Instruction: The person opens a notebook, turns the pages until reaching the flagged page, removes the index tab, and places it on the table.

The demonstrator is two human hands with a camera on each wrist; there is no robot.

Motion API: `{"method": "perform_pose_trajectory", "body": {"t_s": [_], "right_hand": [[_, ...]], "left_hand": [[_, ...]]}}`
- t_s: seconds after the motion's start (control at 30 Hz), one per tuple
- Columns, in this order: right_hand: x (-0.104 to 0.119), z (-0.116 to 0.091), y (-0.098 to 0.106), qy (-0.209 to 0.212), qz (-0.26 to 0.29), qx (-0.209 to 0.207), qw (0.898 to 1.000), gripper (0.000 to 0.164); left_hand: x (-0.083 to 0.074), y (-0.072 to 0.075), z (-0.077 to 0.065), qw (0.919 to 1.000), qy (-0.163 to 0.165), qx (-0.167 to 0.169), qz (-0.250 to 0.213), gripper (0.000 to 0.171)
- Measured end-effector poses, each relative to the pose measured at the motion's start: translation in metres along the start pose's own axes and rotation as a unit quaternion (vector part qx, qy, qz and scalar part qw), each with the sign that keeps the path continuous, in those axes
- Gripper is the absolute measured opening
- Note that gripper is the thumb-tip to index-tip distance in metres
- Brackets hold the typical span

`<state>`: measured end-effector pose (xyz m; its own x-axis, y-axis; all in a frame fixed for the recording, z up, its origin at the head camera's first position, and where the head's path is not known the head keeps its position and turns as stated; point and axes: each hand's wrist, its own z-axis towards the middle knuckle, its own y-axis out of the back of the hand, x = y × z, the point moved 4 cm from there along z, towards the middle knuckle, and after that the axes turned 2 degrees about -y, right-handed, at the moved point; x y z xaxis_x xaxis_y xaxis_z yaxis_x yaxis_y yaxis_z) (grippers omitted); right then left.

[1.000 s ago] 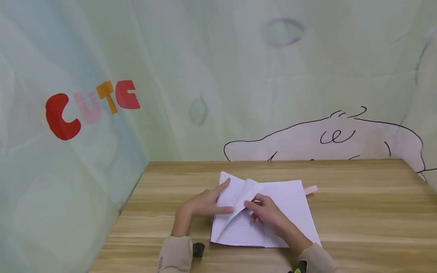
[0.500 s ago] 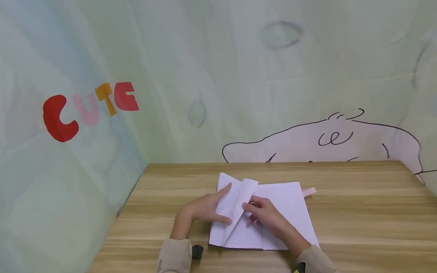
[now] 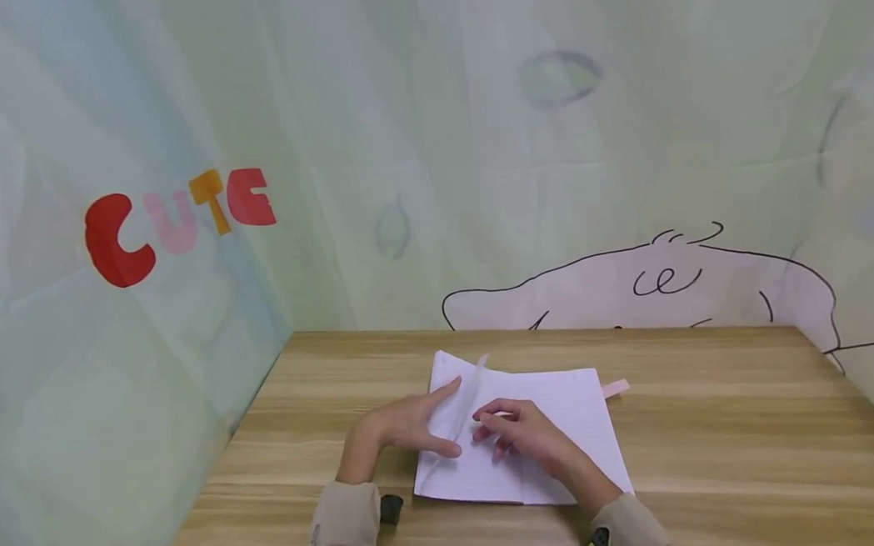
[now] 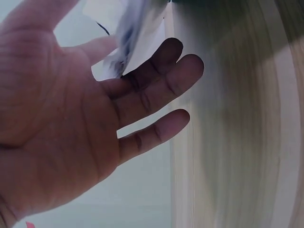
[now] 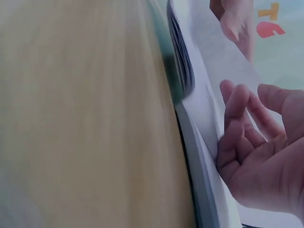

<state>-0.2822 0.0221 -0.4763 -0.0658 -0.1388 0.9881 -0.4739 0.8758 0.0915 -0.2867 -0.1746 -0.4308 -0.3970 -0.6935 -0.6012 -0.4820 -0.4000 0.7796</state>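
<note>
An open notebook [image 3: 569,407] with white lined pages lies on the table, a single leaf [image 3: 466,409] standing nearly edge-on over its left half. My left hand [image 3: 409,423] holds the notebook's left side, thumb and forefinger over the page. In the left wrist view, the other fingers [image 4: 161,88] extend below the book's blurred edge [image 4: 130,35]. Over the middle of the notebook, my right hand [image 3: 530,436] has loosely bent fingers. The right wrist view shows its thumb [image 5: 273,97] apart from the fingers and no page between them; its lower edge is close to the pages.
A pink ribbon-like tab [image 3: 615,388] sticks out past the notebook's right edge. The wooden table [image 3: 718,439] meets a printed cloth backdrop [image 3: 354,144] behind and at the left. Dark wrist devices [image 3: 390,510] sit by the sleeves.
The leaf was pinched by my right fingers and curled leftwards; now it stands thin, free of them. My right fingers have spread from their pinch. The left hand stays on the left side.
</note>
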Motion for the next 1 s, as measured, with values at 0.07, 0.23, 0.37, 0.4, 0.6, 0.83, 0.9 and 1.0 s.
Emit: {"method": "perform_pose_trajectory", "body": {"t_s": [0.07,0.23,0.37,0.4,0.6,0.83,0.9,1.0], "right_hand": [[0.002,-0.001,0.005,-0.006,-0.012,0.007,1.000,0.029],[0.009,-0.005,0.030,-0.023,-0.054,0.008,0.998,0.027],[0.015,-0.011,0.056,-0.026,-0.091,0.008,0.995,0.030],[0.016,-0.013,0.062,-0.028,-0.102,0.007,0.994,0.031],[0.015,-0.030,0.101,-0.045,-0.185,-0.006,0.982,0.031],[0.015,-0.050,0.129,-0.077,-0.248,-0.021,0.966,0.035],[0.012,-0.051,0.134,-0.087,-0.266,-0.027,0.960,0.043],[0.009,-0.051,0.140,-0.108,-0.289,-0.043,0.950,0.063]], "left_hand": [[0.001,0.001,-0.001,1.0000,0.008,0.000,-0.002,0.097],[0.005,0.004,-0.003,0.9993,0.036,-0.004,0.010,0.072],[0.008,0.005,-0.003,0.9992,0.033,-0.012,0.018,0.040],[0.008,0.006,-0.004,0.9993,0.028,-0.015,0.018,0.030],[0.008,0.008,-0.002,0.9987,0.030,-0.038,0.019,0.011],[0.011,0.009,0.001,0.9972,0.053,-0.047,0.023,0.034],[0.013,0.009,0.001,0.9969,0.059,-0.050,0.014,0.055],[0.015,0.009,0.000,0.9964,0.064,-0.055,-0.005,0.081]]}}
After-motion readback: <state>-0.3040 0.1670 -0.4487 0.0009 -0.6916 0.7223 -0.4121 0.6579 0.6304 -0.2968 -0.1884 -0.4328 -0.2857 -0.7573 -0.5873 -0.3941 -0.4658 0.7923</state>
